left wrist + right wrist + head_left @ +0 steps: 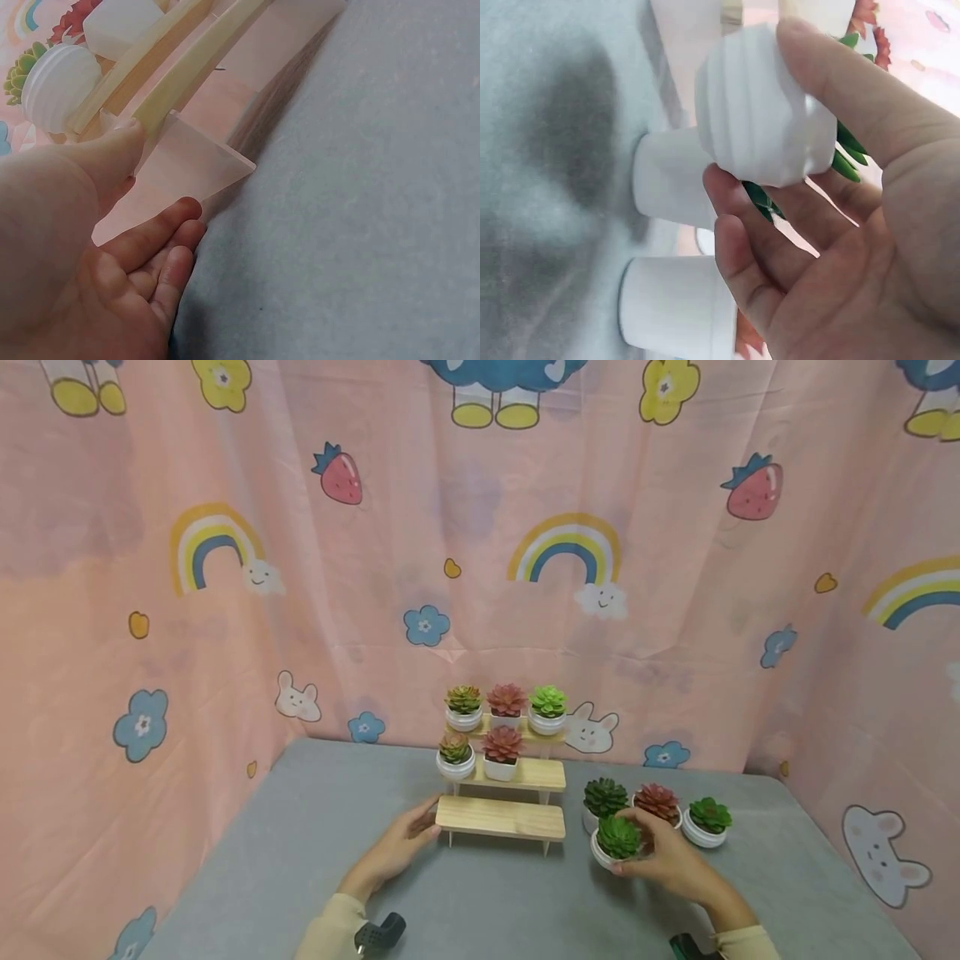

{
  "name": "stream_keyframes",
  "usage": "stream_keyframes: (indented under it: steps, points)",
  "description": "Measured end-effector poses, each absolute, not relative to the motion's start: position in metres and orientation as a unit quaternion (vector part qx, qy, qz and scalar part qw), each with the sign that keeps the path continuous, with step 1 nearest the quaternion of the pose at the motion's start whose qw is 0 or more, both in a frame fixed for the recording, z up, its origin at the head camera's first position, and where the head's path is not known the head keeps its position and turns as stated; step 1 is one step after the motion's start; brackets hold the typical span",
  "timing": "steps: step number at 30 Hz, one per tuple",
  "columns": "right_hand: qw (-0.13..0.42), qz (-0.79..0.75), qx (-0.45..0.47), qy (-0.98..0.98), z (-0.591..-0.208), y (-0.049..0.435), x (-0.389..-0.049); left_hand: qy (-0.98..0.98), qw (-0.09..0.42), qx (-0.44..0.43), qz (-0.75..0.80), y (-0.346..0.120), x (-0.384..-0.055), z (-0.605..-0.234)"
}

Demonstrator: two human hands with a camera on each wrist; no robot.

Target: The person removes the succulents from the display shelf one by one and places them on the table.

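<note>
The green succulent in a ribbed white pot [617,841] sits at the lower right of the head view, raised off the table, its pot pinched between the thumb and fingers of the right hand [666,857]. Just behind it stand a dark green succulent [605,797] and a red succulent [656,802], with another green succulent [709,815] farther right. Near the lower centre is a three-step wooden stand [500,817]; the left hand [399,843] is at the left end of its lowest step, thumb touching the board and fingers loosely bent together (the left wrist view shows them beside a pale leg). The middle step bears two potted plants, the top step three. Under everything lies a grey tabletop [300,835], backed by a pink printed curtain [465,485].
</note>
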State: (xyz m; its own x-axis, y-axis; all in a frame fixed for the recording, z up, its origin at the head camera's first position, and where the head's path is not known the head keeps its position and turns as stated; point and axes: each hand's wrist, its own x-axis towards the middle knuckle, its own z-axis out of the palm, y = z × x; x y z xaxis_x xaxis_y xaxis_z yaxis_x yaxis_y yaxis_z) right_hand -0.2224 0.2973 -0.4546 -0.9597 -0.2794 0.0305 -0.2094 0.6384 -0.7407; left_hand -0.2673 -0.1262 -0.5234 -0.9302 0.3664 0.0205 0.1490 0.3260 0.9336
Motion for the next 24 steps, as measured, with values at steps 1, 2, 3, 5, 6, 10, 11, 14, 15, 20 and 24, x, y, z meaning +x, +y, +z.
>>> stream_keyframes:
  steps: [1, 2, 3, 5, 6, 10, 11, 14, 15, 20, 24]
  points:
    - [0.048, -0.403, -0.140, 0.903, -0.454, 0.298, -0.222, 0.808, 0.098, 0.156, 0.560, -0.126, -0.267, -0.523]
    - [0.054, -0.404, -0.146, 0.901, -0.454, 0.298, -0.222, 0.808, 0.096, 0.157, 0.560, -0.126, -0.267, -0.523]
    - [0.062, -0.406, -0.155, 0.898, -0.454, 0.299, -0.223, 0.808, 0.096, 0.157, 0.560, -0.126, -0.267, -0.524]
    - [0.080, -0.414, -0.168, 0.891, -0.456, 0.300, -0.224, 0.807, 0.093, 0.158, 0.561, -0.126, -0.267, -0.524]
    - [0.090, -0.421, -0.176, 0.885, -0.458, 0.301, -0.225, 0.807, 0.092, 0.159, 0.561, -0.126, -0.267, -0.524]
    - [0.135, -0.465, -0.201, 0.851, -0.470, 0.306, -0.229, 0.807, 0.096, 0.162, 0.560, -0.126, -0.267, -0.523]
    - [0.144, -0.476, -0.204, 0.843, -0.473, 0.308, -0.230, 0.807, 0.097, 0.162, 0.560, -0.127, -0.267, -0.524]
    - [0.162, -0.493, -0.211, 0.829, -0.481, 0.312, -0.232, 0.805, 0.101, 0.160, 0.563, -0.127, -0.267, -0.525]
    - [0.166, -0.495, -0.212, 0.826, -0.484, 0.313, -0.233, 0.805, 0.100, 0.160, 0.562, -0.127, -0.267, -0.525]
    - [0.172, -0.505, -0.217, 0.818, -0.492, 0.317, -0.236, 0.806, 0.099, 0.158, 0.562, -0.127, -0.268, -0.527]
    - [0.167, -0.515, -0.209, 0.815, -0.495, 0.316, -0.238, 0.807, 0.097, 0.157, 0.561, -0.127, -0.269, -0.527]
